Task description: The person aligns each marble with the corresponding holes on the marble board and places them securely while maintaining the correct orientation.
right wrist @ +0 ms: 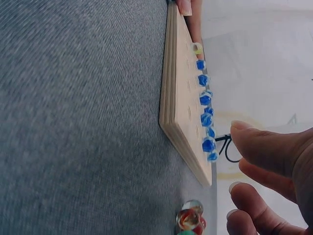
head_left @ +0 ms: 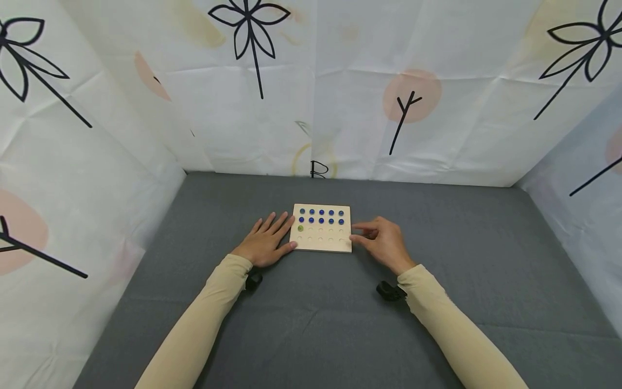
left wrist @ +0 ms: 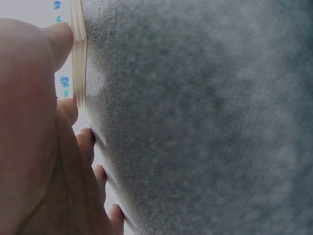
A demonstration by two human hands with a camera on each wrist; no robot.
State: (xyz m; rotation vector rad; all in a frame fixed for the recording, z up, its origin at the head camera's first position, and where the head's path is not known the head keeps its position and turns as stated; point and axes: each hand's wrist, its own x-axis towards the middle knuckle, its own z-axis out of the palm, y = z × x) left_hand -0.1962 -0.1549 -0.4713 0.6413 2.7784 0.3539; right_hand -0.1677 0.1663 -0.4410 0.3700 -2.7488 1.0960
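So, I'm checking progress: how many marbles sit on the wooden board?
11 on the wooden board: five blue marbles in the far row, five more in the second, and one greenish marble at the third row's left end. None there looks hidden.

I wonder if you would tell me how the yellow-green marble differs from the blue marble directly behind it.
The yellow-green marble is pale, while the blue marble is deep blue. The yellow-green marble is alone in its row; the blue marble shares a row with four others. Both are round and sit at the left end of their rows on the wooden board.
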